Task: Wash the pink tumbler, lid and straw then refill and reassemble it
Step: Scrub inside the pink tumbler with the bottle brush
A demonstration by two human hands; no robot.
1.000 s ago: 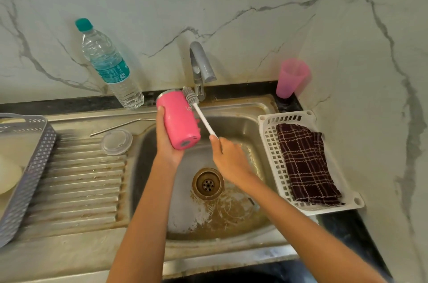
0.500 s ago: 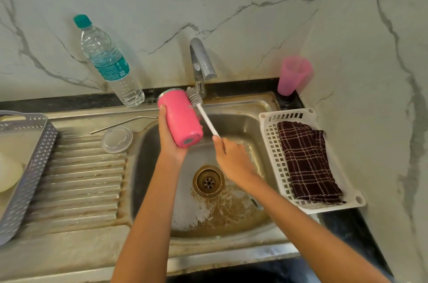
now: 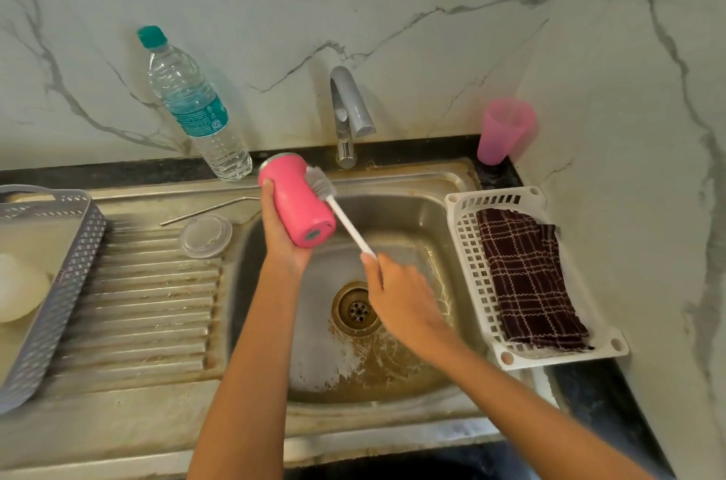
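- Pink tumbler is held tilted over the sink, with its base turned toward the camera and its mouth toward the tap.
- Its body is gripped by the left hand; a white brush, grasped by the right hand, is laid against its side.
- Lid and straw are laid on the drainboard beside it.
- A plain pink body with a grey base is seen.

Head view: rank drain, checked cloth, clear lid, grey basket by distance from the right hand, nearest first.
1. drain, in the sink beside the right hand
2. checked cloth, in the white basket, right
3. clear lid, on the drainboard, left
4. grey basket, far left
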